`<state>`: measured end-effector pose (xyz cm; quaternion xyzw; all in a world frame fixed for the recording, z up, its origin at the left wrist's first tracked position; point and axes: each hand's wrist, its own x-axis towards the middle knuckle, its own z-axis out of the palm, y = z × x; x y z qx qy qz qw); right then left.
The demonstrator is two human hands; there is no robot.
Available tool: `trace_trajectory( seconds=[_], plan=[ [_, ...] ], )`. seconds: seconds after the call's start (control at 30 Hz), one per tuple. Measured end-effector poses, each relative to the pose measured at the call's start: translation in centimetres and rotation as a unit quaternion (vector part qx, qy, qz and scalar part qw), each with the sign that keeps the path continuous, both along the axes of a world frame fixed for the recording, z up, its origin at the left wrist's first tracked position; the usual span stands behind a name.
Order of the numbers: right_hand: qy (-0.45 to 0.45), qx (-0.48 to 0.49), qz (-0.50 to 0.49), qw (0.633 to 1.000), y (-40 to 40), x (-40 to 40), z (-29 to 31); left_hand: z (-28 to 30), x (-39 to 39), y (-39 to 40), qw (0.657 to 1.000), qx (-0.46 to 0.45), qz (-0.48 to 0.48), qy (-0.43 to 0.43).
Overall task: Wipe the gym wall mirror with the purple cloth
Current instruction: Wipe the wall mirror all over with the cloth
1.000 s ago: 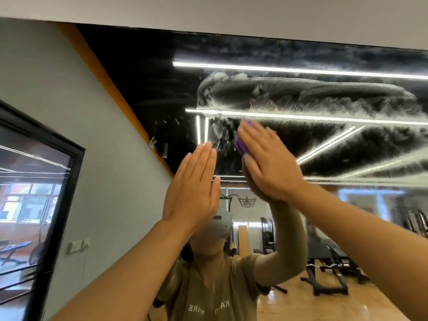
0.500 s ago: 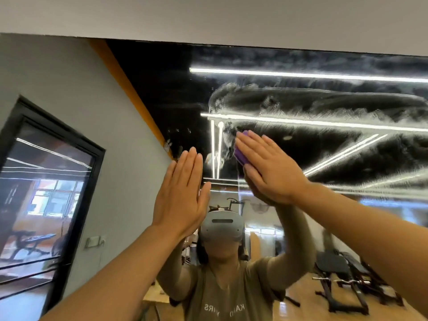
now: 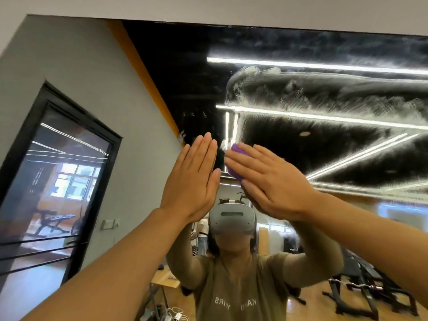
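Cloth (image 3: 234,162) btwn right hand (image 3: 266,181) – mirror (image 3: 324,140).

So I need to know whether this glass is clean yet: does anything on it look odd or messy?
Yes. The mirror carries broad whitish smears across its upper right, streaky like wiped residue. The right hand presses the purple cloth flat at their left edge; the left hand is flat and open beside it.

Head view, tilted up, close to mirror (image 3: 301,135)
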<state>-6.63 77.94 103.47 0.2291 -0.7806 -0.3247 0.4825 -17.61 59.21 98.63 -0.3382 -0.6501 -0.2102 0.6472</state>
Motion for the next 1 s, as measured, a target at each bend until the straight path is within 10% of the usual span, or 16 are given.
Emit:
trace_trajectory(
  seconds=[0.23, 0.57, 1.0],
  plan=[
    [-0.035, 0.076, 0.007, 0.996, 0.7, 0.2, -0.9, 0.4, -0.8, -1.7, 0.999, -0.035, 0.0, 0.034],
    [0.119, -0.191, -0.001, 0.974, -4.5, -1.9, 10.8, 0.6, -1.8, -2.0, 0.996, -0.036, -0.037, 0.075],
    [-0.013, -0.019, -0.01, 1.0, -1.6, 0.0, -7.0, -0.2, -1.8, -2.8, 0.997, -0.017, -0.063, 0.034]
  ],
)
